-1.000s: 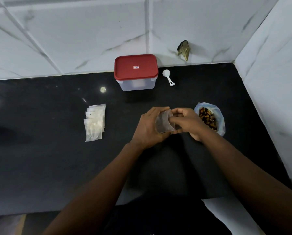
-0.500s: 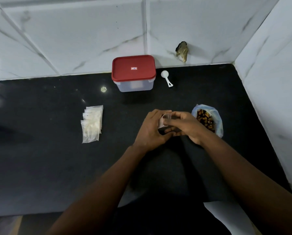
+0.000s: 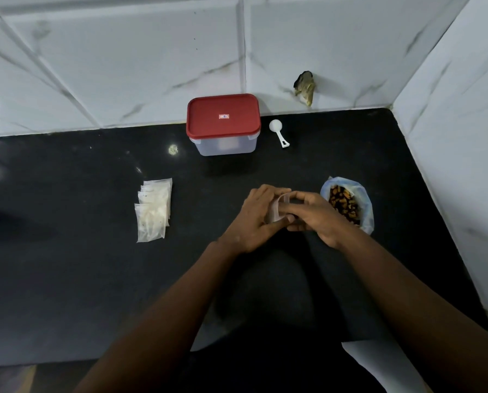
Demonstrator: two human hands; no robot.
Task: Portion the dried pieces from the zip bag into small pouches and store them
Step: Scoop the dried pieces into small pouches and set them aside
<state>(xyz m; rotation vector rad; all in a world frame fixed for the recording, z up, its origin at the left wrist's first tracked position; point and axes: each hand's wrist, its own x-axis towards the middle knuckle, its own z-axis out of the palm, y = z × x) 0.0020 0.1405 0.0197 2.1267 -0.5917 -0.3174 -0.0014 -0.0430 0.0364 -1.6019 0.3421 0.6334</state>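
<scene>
Fingers [image 3: 268, 191] of the left hand [image 3: 251, 222] are curled round a small clear pouch [image 3: 275, 209] and grip its left side. The right hand [image 3: 318, 217] pinches the same pouch at its upper edge. The pouch is held between both sets of fingers, above the black countertop [image 3: 81, 279]. Its contents cannot be determined.

- Just right of the fingers: zip bag [image 3: 366, 208], standing open, holding brown dried pieces [image 3: 343, 204]. Contact with the right hand cannot be determined.
- Well left of the fingers: stack of pouches [image 3: 153, 211], lying flat and overlapped.
- Beyond the fingers, near the tiled wall [image 3: 123, 66]: clear container [image 3: 225, 146] with red lid [image 3: 223, 116] fitted.
- Beyond the fingers, just right of the container: white scoop [image 3: 278, 133], apart from it.
</scene>
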